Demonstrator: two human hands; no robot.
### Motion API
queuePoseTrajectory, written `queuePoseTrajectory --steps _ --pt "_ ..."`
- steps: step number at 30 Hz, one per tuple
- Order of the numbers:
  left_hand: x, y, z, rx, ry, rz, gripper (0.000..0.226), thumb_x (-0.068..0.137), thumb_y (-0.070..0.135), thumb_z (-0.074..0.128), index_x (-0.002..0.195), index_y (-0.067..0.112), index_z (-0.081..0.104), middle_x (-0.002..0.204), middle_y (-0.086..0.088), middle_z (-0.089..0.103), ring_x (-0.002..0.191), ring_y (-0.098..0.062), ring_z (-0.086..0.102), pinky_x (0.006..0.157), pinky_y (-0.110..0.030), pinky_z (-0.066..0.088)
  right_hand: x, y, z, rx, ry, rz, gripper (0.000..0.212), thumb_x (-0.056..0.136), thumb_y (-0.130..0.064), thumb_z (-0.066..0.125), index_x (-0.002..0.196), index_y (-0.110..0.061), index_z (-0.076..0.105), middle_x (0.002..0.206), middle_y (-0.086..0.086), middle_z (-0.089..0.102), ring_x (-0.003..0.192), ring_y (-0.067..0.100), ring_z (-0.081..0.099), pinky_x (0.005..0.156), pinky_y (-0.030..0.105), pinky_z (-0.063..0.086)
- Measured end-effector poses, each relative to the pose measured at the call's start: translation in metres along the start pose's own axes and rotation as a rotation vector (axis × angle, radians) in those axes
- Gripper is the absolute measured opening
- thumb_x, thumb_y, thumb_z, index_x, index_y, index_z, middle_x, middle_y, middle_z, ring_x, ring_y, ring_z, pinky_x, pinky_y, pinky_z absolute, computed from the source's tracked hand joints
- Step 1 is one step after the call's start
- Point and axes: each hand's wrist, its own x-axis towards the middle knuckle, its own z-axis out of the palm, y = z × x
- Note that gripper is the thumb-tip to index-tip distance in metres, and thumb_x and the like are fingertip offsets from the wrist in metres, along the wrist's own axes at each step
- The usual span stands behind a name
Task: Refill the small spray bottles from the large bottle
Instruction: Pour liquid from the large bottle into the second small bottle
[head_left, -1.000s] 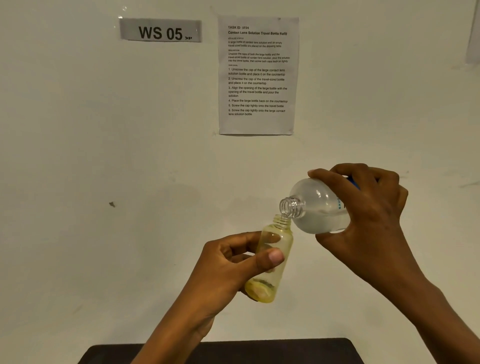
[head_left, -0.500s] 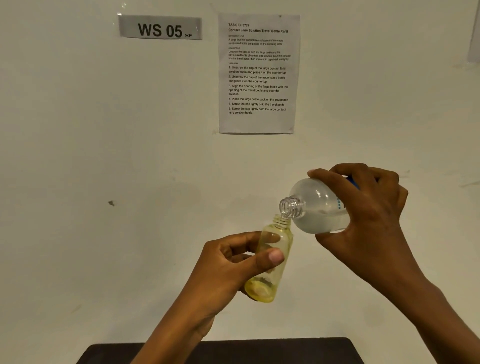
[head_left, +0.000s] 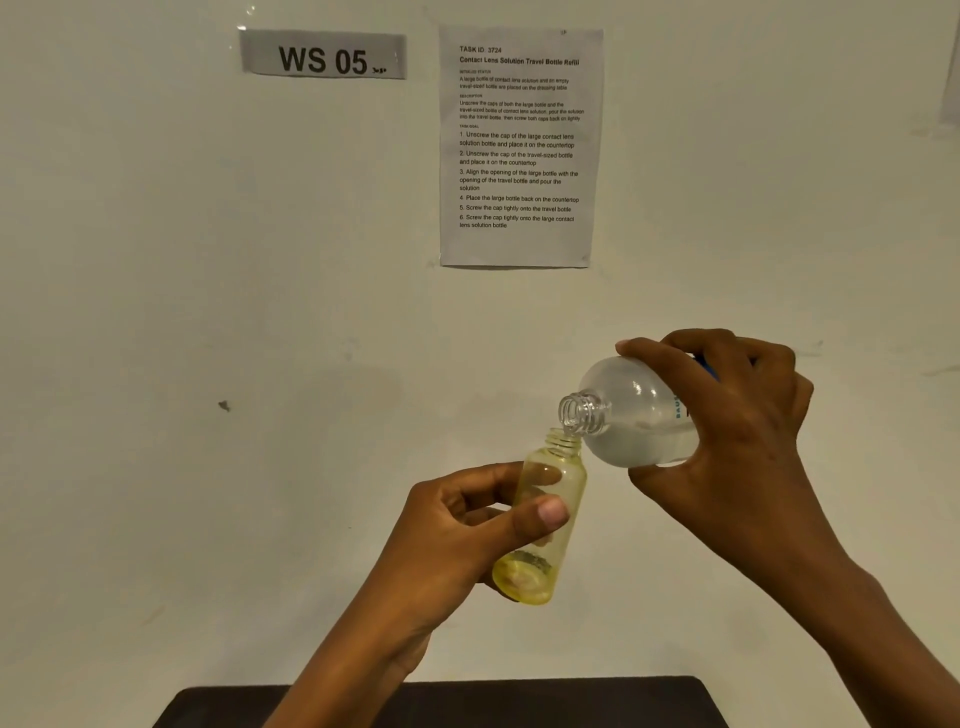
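- Wall label (head_left: 322, 56), upper left: grey strip reading "WS 05".
- Left hand (head_left: 457, 535), lower centre: thumb in front and fingers curled behind, gripping the small bottle at mid-body, in the air above the dark surface.
- Dark surface (head_left: 441, 701), bottom edge: only a strip of it shows.
- Instruction sheet (head_left: 519, 148), upper centre: printed steps for a bottle refill.
- Small bottle (head_left: 566, 483), centre: yellow-tinted, uncapped, leaning with its neck up and to the right; its mouth sits right under the large bottle's mouth. How full it is cannot be told.
- Large bottle (head_left: 634, 415), right of centre: clear, uncapped, tipped almost flat with its neck pointing left and slightly down; the liquid lies along its lower side.
- Right hand (head_left: 737, 431), right: wrapped round the large bottle's body, thumb below and fingers over the top.
- Step in hand, as I judge it: the pour itself, mouths lined up. Whether liquid is crossing is too fine to see.
- Next move calls for: a little more tilt from the right hand, with the mouths kept together so nothing spills, then righting the large bottle once the small one fills.
- Against half a second ago: both hands and both bottles hold the same pose; no change in tilt or level is visible.
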Motion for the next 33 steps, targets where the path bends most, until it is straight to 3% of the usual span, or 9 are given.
queuePoseTrajectory --steps 11,15,25,33 --pt "-0.0020 -0.0034 0.0023 -0.012 -0.044 -0.030 0.039 0.061 0.033 0.081 0.097 0.022 0.072 0.095 0.000 0.074 0.083 -0.015 0.071 0.058 -0.022 0.054 -0.0015 0.0011 0.0008 0.033 -0.007 0.020 0.067 0.054 -0.026 0.064 0.117 -0.033 0.045 0.111 0.002 0.053 0.107 0.022 0.033 0.081 0.022 0.013" --pt "-0.0017 -0.0043 0.0024 -0.008 -0.045 -0.027 0.049 0.055 0.036 0.070 0.102 0.021 0.069 0.097 -0.001 0.073 0.084 -0.015 0.071 0.057 -0.022 0.053 -0.0011 0.0013 -0.0009 0.037 -0.002 0.017 0.067 0.053 -0.026 0.065 0.117 -0.032 0.045 0.110 0.002 0.053 0.107 0.022 0.033 0.080 0.022 0.013" --pt "-0.0019 -0.0026 0.0032 0.004 -0.036 -0.019 0.042 0.060 0.037 0.074 0.099 0.024 0.071 0.095 0.000 0.074 0.082 -0.014 0.071 0.057 -0.021 0.053 -0.0026 0.0014 -0.0020 0.006 -0.004 -0.002 0.067 0.052 -0.027 0.067 0.118 -0.024 0.055 0.108 0.004 0.055 0.104 0.023 0.034 0.077 0.019 0.012" --pt "-0.0036 -0.0002 0.0024 -0.011 -0.018 -0.016 0.027 0.059 0.038 0.081 0.084 0.032 0.074 0.090 0.004 0.074 0.079 -0.013 0.071 0.057 -0.021 0.054 -0.0028 0.0008 -0.0011 -0.001 0.007 -0.016 0.067 0.053 -0.026 0.067 0.118 -0.028 0.051 0.109 0.003 0.055 0.105 0.023 0.034 0.079 0.019 0.011"
